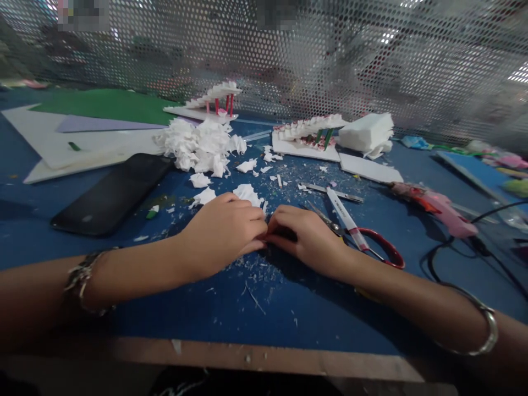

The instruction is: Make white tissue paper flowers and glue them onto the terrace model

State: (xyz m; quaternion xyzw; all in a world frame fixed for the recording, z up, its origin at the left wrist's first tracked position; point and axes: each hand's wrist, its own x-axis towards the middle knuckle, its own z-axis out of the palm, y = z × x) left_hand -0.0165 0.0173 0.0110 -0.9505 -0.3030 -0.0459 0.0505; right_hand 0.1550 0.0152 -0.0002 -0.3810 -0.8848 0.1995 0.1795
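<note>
My left hand (223, 231) and my right hand (307, 236) meet fingertip to fingertip low on the blue table (264, 308). Both have their fingers curled and pressed together around something small between them that I cannot make out. A white foam scrap (247, 193) lies just beyond my left knuckles. Red-handled scissors (371, 245) lie directly right of my right hand, with a pen-like craft knife (346, 220) across them. Small white shavings dot the table under and in front of my hands.
A black phone (113, 192) lies to the left. A pile of white foam scraps (198, 144) sits behind it. Two white foam stair models (214, 102) (307, 137), a foam stack (367, 135), a pink glue gun (433, 206) with cable, and a perforated metal screen (289, 55) stand behind.
</note>
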